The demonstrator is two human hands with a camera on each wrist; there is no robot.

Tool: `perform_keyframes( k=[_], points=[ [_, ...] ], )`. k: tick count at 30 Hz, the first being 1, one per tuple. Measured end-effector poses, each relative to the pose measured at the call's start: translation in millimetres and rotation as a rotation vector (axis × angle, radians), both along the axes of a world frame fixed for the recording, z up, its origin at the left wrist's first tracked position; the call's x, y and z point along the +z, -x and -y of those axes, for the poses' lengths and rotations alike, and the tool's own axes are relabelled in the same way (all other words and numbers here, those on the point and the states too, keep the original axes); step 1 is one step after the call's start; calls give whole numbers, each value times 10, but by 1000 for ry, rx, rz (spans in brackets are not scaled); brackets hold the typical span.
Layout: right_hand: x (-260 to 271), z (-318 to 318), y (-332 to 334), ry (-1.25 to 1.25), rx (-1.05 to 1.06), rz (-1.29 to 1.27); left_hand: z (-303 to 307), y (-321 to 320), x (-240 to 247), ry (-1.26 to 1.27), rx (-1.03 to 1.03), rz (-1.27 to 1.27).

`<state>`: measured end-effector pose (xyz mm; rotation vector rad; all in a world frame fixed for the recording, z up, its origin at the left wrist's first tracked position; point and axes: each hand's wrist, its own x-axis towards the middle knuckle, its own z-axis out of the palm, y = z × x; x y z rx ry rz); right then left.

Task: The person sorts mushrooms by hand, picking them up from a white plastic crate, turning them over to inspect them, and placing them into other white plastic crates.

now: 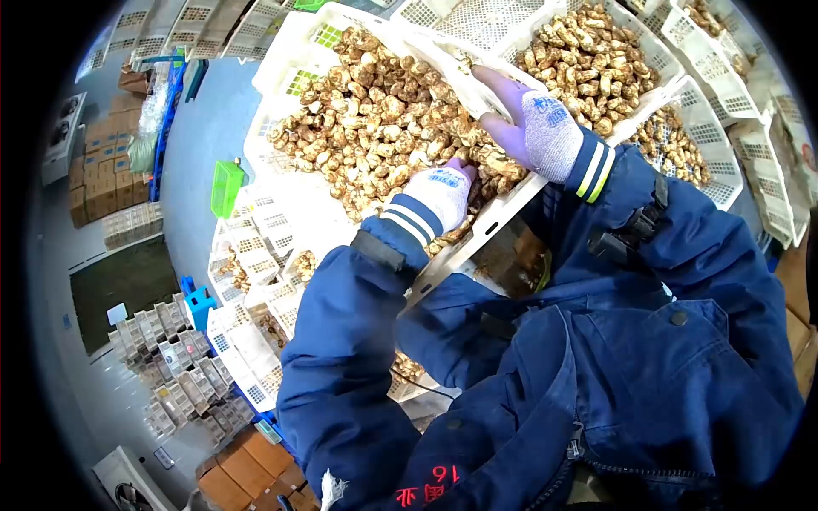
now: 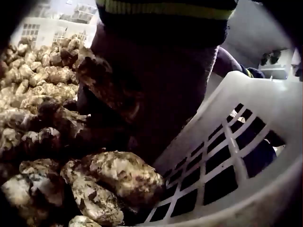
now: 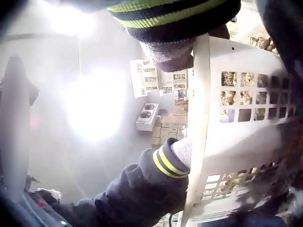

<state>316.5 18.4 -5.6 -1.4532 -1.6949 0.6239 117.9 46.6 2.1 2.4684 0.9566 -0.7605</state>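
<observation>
Brown-and-white mushrooms (image 1: 366, 128) fill a large white crate (image 1: 266, 106). My gloved left hand (image 1: 439, 198) is down among them near the crate's near side, fingers curled. In the left wrist view, a mushroom (image 2: 110, 90) lies against the dark-looking glove (image 2: 156, 90), apparently held by it; the fingertips are hidden in shadow. At the crate's right edge is my gloved right hand (image 1: 545, 132), fingers spread and fairly straight over the rim. The right wrist view shows this hand (image 3: 168, 54) beside the white rim (image 3: 201, 94), its fingertips partly hidden.
A second crate of mushrooms (image 1: 588, 68) adjoins on the right, with another (image 1: 673, 153) below it. More white crates (image 1: 247, 341) stand at the left, near a green basket (image 1: 226, 187). Cardboard boxes (image 1: 106, 162) and stacked crates (image 1: 179, 366) are farther off on the floor.
</observation>
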Motion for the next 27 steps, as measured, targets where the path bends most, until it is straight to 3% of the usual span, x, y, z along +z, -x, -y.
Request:
perform_keyframes(
  k=[5,9,10,12,13,14,15,17,18,19,20,21,22,23,26,27],
  points=[
    [34,19,7,24,4,-17,17,267,-56,-29,-14,31],
    [-29,-20,9,-22,-7,37,-26,532,26,-8,199,10],
    [-46,-21,3,-42,2,37,-41,653,22,-67,188,106],
    [-29,-12,2,-34,-3,36,-72,722,245,235,677,334],
    [-64,-26,-3,-72,-4,31,-76,751,416,413,962,563],
    [-69,-32,6,-111,-3,24,-59,806,557,518,1090,815],
    [-54,-24,4,-48,-8,16,36,911,560,454,902,1114],
    [51,12,19,37,-4,-18,89,1068,655,581,1130,1348],
    [91,24,18,45,-9,-4,137,1078,659,602,1155,1470],
    [-196,-71,-3,-108,1,-22,153,1127,641,733,1169,1621],
    [-82,-37,0,11,12,-57,169,1174,595,872,1174,1772],
    [32,-3,3,130,18,-87,176,1245,571,832,1172,1773],
    [-50,-30,-3,89,14,-91,174,1288,550,860,1246,1780],
    [377,82,48,359,9,-97,183,1343,522,847,1213,1805],
    [342,78,35,338,29,-110,169,1522,462,883,1144,1904],
    [156,28,8,211,27,-106,163,1575,479,825,1165,1883]
  ],
)
